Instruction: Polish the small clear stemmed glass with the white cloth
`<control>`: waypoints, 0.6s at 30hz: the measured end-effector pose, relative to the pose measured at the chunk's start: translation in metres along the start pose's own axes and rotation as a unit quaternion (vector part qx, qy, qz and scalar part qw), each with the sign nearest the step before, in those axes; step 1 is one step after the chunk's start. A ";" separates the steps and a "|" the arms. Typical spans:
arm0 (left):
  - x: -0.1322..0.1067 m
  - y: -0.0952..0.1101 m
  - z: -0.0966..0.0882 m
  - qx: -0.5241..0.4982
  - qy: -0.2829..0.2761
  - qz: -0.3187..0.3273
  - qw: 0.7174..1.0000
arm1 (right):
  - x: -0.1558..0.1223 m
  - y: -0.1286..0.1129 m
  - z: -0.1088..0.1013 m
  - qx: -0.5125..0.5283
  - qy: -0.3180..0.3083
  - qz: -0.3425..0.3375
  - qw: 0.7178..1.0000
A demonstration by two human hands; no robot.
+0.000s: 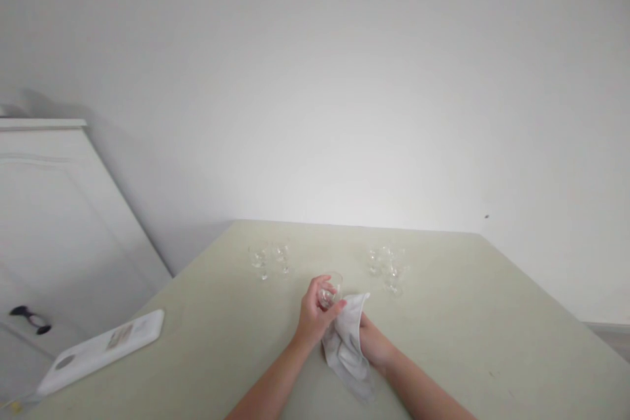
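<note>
My left hand (316, 308) is closed around the bowl of a clear stemmed glass (335, 282), its rim facing up and away. Against the lower part of that glass lies a pale grey-white cloth (350, 335), which hangs down toward the table. My right hand (370, 340) is wrapped in the cloth's right side; its fingers are mostly hidden behind the fabric. Whatever part of the stem or foot lies under the cloth cannot be seen.
Two clear stemmed glasses (264, 261) stand beyond my hands to the left. Another cluster of glasses (392, 269) stands to the right on the pale green table (467, 315). A white power strip (105, 349) lies at the left edge, near a white cabinet (63, 223). A wall rises behind.
</note>
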State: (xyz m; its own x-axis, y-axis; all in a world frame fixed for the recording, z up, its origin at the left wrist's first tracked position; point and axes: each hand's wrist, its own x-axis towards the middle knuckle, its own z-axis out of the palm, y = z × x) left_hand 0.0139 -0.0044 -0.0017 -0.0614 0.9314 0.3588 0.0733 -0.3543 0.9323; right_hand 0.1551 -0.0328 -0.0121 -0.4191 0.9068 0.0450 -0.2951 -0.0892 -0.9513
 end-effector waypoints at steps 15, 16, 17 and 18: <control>-0.002 0.001 -0.003 0.012 -0.011 0.013 1.000 | -0.002 -0.005 0.001 -0.007 -0.009 -0.006 1.000; -0.003 0.001 -0.003 0.007 -0.011 0.009 1.000 | -0.002 -0.005 0.001 -0.011 -0.008 -0.013 1.000; -0.003 0.001 -0.003 0.001 -0.011 0.004 1.000 | -0.001 -0.005 0.001 -0.016 -0.006 -0.019 1.000; -0.003 0.001 -0.003 -0.007 -0.011 -0.002 1.000 | -0.001 -0.005 0.001 -0.023 -0.002 -0.022 0.999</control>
State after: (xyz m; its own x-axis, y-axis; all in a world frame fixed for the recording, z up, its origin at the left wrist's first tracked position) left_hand 0.0114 -0.0077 -0.0020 -0.0400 0.9345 0.3538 0.0594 -0.3512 0.9344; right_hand 0.1566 -0.0335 -0.0070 -0.4103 0.9076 0.0886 -0.2745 -0.0302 -0.9611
